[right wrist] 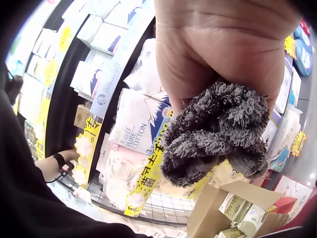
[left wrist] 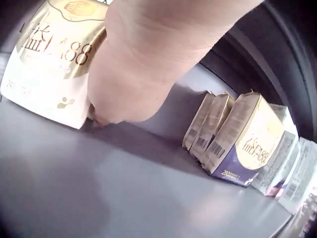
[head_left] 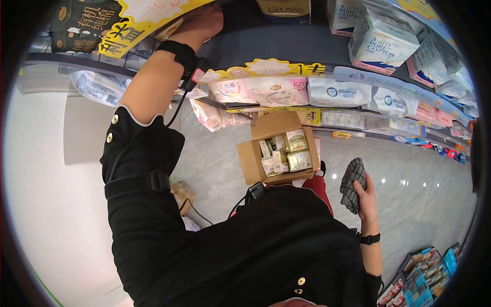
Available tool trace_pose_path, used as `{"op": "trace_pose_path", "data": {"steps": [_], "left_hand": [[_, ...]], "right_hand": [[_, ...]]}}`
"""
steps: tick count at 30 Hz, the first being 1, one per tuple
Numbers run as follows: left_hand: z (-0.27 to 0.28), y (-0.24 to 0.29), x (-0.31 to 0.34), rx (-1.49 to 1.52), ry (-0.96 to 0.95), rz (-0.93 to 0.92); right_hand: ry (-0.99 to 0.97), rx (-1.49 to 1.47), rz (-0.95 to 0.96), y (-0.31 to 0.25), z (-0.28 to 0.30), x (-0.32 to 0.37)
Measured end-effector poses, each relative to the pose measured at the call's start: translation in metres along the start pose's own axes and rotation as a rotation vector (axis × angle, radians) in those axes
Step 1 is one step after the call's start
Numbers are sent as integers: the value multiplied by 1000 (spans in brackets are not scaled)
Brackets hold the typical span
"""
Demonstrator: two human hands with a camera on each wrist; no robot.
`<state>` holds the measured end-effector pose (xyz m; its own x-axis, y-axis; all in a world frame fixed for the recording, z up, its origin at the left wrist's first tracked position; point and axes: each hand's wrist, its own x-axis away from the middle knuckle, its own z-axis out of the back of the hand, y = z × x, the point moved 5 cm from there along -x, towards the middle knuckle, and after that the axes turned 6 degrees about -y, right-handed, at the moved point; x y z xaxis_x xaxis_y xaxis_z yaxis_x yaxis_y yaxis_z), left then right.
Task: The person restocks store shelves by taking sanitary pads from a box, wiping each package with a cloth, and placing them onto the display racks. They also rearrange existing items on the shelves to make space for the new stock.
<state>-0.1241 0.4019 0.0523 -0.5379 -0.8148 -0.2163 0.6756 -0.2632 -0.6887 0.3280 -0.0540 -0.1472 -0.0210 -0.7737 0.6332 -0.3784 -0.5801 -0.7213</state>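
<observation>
At the top of the head view my left hand (head_left: 203, 21) reaches onto the dark upper shelf. In the left wrist view that hand (left wrist: 138, 74) is right up against a gold-and-white pad pack (left wrist: 52, 64) standing on the shelf; its fingers are hidden, and I cannot tell whether they grip the pack. Low on the right, my right hand (head_left: 366, 197) holds a dark grey cleaning cloth (head_left: 352, 187), thumb on top. The right wrist view shows the cloth (right wrist: 218, 131) bunched and shaggy beneath the palm.
An open cardboard box (head_left: 248, 158) with several gold packs stands on the floor before me. Along the upper shelf are a purple-and-gold pack (left wrist: 242, 144) and white cotton packs (head_left: 383, 41). Yellow price signs (head_left: 261, 66) line the shelf edge, above a lower shelf of pink packs (head_left: 281, 92).
</observation>
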Motion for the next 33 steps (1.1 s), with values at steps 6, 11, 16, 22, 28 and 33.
{"op": "trace_pose_path", "data": {"steps": [6, 11, 16, 22, 28, 33], "left_hand": [[130, 15, -10, 214, -625, 48], [160, 24, -7, 520, -711, 93], [203, 42, 60, 385, -31, -226], [253, 98, 212, 1009, -16, 163], [34, 310, 361, 1437, -860, 748], [-56, 445, 400, 1473, -1024, 924]], "right_hand": [[3, 65, 28, -12, 0, 4], [34, 18, -13, -14, 11, 15], [-31, 16, -79, 7, 29, 6], [-138, 166, -140, 14, 42, -29], [-224, 306, -187, -11, 27, -45], [-80, 419, -210, -16, 28, -22]]}}
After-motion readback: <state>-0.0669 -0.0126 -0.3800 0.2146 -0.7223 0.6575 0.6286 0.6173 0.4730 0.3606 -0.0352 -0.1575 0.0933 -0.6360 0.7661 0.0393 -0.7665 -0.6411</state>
